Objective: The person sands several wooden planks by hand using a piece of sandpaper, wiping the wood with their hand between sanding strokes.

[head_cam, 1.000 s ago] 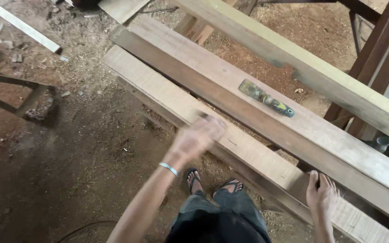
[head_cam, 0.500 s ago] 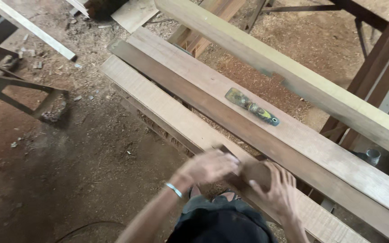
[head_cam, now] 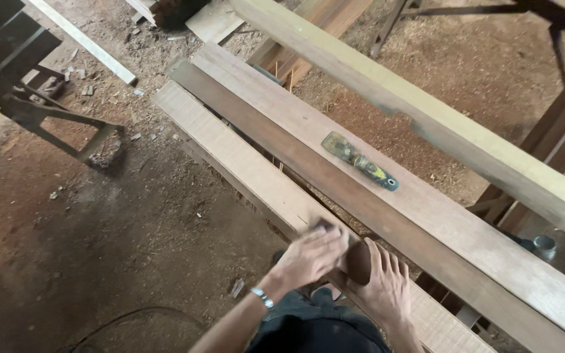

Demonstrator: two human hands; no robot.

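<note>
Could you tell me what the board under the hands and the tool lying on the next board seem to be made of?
The pale board looks like bare, unfinished wood, with a light grainy face and sawdust around it. The scraper-like tool seems to have a dull metal blade, smeared and stained, and a yellow and dark handle, probably plastic. Both the left hand and the right hand rest on the pale board.

Both hands have met on the near plank, left hand beside right hand.
</note>
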